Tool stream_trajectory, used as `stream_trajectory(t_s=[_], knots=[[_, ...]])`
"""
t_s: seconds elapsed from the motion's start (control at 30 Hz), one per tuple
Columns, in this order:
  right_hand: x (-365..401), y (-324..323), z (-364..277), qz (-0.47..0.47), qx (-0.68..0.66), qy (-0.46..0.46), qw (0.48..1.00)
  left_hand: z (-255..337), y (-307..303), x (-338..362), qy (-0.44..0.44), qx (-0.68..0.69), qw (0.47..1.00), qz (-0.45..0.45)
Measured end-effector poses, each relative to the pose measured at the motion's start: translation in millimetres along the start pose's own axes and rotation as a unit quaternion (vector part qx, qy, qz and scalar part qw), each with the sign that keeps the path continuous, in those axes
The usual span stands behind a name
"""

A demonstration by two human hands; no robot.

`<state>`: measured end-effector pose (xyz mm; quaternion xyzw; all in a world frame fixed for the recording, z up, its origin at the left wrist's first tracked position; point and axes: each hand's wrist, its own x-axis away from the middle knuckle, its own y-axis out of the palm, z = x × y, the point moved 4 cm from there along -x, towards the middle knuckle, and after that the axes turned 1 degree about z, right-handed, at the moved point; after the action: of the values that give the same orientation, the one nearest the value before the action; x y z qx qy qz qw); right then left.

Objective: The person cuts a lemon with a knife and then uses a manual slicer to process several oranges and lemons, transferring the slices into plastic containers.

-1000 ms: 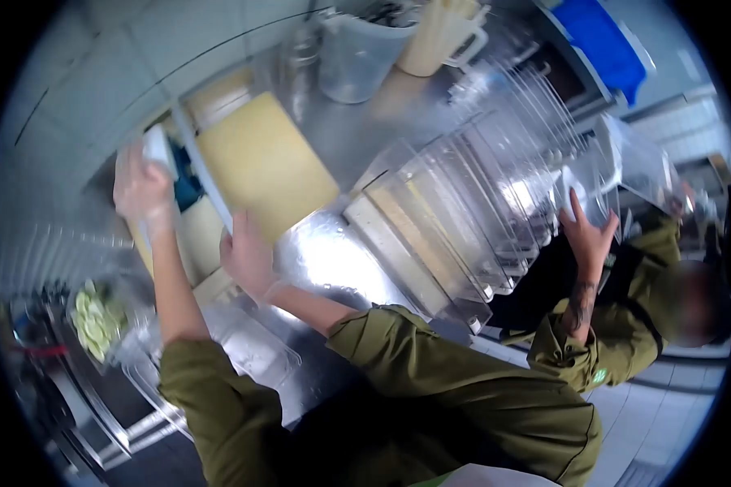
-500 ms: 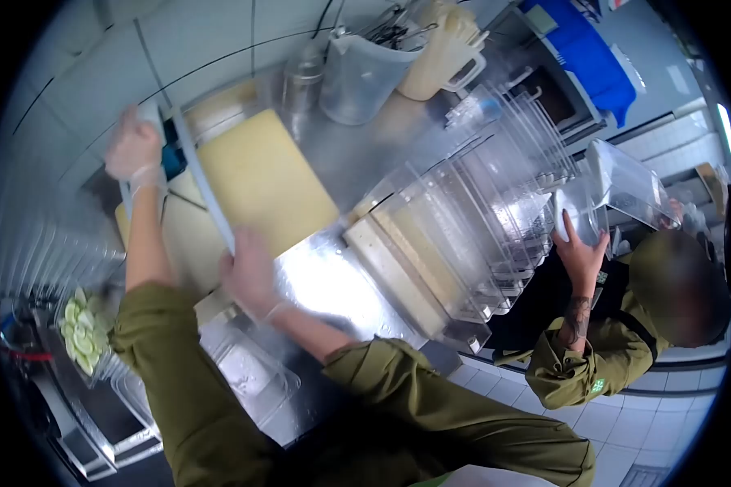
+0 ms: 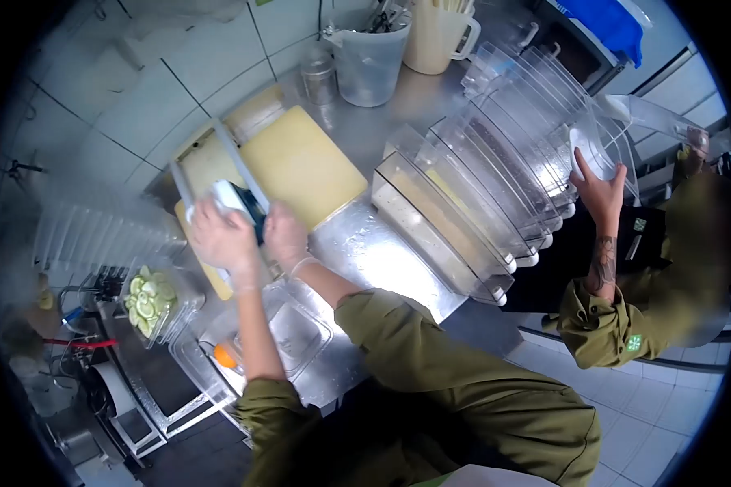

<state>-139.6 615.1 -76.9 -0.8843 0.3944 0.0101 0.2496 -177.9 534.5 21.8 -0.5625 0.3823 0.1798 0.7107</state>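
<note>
Though white-framed, slicer [image 3: 229, 196] dark-centred.

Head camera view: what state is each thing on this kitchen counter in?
Long white plastic slicer frame: tilted, held at its near end.
Left hand: gloved, closed on the frame.
Right hand: gloved, against the frame, grip unclear.
Flat yellow cutting board: lying flat, bare.
Clear tub of green slices: open, partly filled.
Row of clear plastic bins: standing on edge, side by side.

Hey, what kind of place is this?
Probably a commercial kitchen: a steel counter, a row of clear bins, a cutting board and a tub of green slices.
</note>
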Motion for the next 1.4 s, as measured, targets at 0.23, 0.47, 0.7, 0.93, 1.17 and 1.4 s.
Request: stream_trajectory(t_s=[0.23, 0.47, 0.7, 0.93, 1.17, 1.4], knots=[[-5.2, -3.6, -3.4, 0.041, -0.010, -0.049, 0.998, -18.4, 61.9, -14.0, 0.008, -0.006, 0.994, 0.108], [-11.3, 2.4, 2.0, -0.004, 0.034, -0.043, 0.999, -26.9, 110.9, -53.6, 0.033, -0.045, 0.986, 0.156], [-2.0, 3.0, 2.7, -0.045, 0.042, -0.020, 0.998, -33.6, 125.6, -66.0, 0.055, -0.027, 0.983, 0.176], [-4.4, 2.1, 6.3, -0.029, 0.040, -0.045, 0.998, -63.5, 201.2, -108.6, -0.006, -0.124, 0.992, 0.039], [-1.8, 5.3, 6.5, 0.004, -0.001, -0.040, 0.999, -51.9, 172.3, -123.0, 0.001, -0.028, 0.997, 0.078], [-1.3, -2.1, -1.1, -0.002, -0.004, -0.012, 1.000, -56.1, 142.0, -129.8, 0.088, 0.027, 0.995, -0.026]])
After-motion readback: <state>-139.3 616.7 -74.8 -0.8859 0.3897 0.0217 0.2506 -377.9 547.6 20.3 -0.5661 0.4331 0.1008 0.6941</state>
